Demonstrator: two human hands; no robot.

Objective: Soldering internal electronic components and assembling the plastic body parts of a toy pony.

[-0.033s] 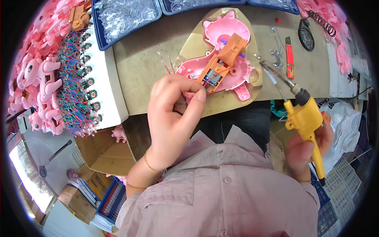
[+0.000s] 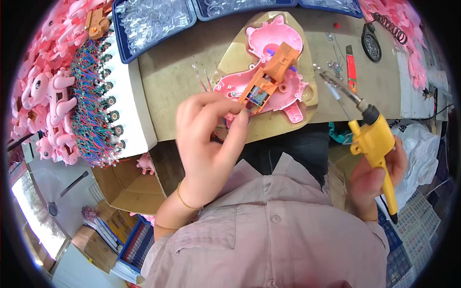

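Observation:
A pink toy body half (image 2: 254, 38) lies hollow side up on a tan shaped holder (image 2: 225, 55). Set across it is an orange plastic housing (image 2: 278, 62), with a small circuit board and coloured wires in its open lower end. At that end, my left hand (image 2: 204, 139) pinches a thin wire between thumb and forefinger; the fingers hide most of it. More wire ends (image 2: 198, 74) stick out beyond the knuckles. My right hand (image 2: 372, 180) grips a yellow soldering iron (image 2: 377, 139) by its handle. Its tip points up and left, apart from the toy.
Blue trays (image 2: 127, 45) of clear plastic parts line the far edge. Bundled wires with small speakers (image 2: 91, 101) lie on a white board at left, beside piled pink toys (image 2: 53, 91). A red cutter knife (image 2: 352, 72) and a coiled-cord black object (image 2: 371, 43) lie at right.
My left hand has shifted slightly left, still pinching at the housing's lower end. The soldering iron has moved a little to the right in my right hand. The toy stays in place.

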